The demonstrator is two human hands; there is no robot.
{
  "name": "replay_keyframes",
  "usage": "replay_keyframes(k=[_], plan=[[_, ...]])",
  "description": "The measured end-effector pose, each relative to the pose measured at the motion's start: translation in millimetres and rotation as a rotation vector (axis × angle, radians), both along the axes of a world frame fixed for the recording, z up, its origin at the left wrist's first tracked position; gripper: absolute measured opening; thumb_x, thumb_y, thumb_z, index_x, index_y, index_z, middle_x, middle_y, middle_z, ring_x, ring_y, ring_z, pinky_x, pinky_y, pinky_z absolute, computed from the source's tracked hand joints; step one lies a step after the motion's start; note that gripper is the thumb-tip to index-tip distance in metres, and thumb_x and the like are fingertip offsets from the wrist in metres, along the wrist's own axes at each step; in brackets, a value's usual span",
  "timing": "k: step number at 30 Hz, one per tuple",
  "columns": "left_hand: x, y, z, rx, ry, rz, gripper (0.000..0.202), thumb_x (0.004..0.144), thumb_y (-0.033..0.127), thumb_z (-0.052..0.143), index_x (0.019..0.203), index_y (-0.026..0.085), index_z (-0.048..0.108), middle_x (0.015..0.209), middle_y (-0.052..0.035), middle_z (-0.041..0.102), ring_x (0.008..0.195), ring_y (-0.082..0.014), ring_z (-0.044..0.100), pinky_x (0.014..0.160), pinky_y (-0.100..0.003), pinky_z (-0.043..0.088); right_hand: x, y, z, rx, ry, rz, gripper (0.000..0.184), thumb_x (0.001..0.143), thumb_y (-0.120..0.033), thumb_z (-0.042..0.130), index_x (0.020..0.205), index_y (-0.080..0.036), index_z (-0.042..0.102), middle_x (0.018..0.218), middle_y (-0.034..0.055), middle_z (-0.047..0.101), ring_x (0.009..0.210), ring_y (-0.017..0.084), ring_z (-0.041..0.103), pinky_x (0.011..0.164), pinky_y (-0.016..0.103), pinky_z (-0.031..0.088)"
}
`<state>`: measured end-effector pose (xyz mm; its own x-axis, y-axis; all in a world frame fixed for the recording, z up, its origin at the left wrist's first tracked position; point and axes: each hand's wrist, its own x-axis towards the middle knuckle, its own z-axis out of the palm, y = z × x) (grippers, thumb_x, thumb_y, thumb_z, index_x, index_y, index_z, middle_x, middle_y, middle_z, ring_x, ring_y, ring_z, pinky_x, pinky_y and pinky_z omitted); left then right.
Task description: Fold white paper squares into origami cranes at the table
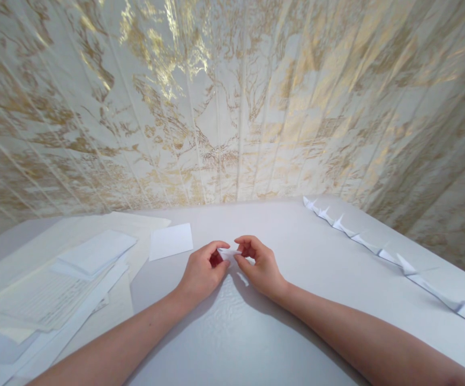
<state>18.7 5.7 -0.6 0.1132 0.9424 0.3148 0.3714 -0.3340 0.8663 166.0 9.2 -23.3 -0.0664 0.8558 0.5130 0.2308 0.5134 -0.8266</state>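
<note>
A small folded piece of white paper (229, 253) is held between my two hands, just above the middle of the table. My left hand (205, 271) pinches its left end between thumb and fingers. At the other end, the thumb and index finger of my right hand (261, 266) close on the paper. Its exact folded shape is too small to make out, and the fingertips cover part of it. To the left of my left hand lies a flat white sheet of paper (171, 242).
Loose papers (96, 252), some printed, overlap on the left of the white table (232, 343). Along its right edge stands a row of several folded white paper figures (406, 265). Behind the table hangs a white and gold patterned curtain (216, 107).
</note>
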Motion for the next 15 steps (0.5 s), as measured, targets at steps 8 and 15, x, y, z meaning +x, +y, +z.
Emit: replay_keyframes(k=[8, 15], plan=[[-3.0, 3.1, -1.9, -0.151, -0.111, -0.176, 0.015, 0.065, 0.02, 0.061, 0.08, 0.018, 0.059, 0.071, 0.0002, 0.06, 0.067, -0.0141, 0.055, 0.061, -0.024, 0.043, -0.5, 2.0, 1.0, -0.128, 0.18, 0.057, 0.019, 0.067, -0.019, 0.056, 0.086, -0.019, 0.054, 0.068, -0.002, 0.053, 0.058, 0.01, 0.053, 0.055, 0.022, 0.045], [-0.9, 3.5, -1.0, -0.306, -0.306, -0.189, 0.018, 0.063, 0.025, 0.065, 0.075, 0.016, 0.056, 0.061, 0.0032, 0.056, 0.056, -0.0106, 0.051, 0.055, -0.021, 0.042, 2.3, 2.0, 1.3, -0.094, 0.125, 0.027, 0.013, 0.07, -0.02, 0.057, 0.083, -0.019, 0.056, 0.066, -0.001, 0.055, 0.058, 0.011, 0.053, 0.055, 0.024, 0.046]])
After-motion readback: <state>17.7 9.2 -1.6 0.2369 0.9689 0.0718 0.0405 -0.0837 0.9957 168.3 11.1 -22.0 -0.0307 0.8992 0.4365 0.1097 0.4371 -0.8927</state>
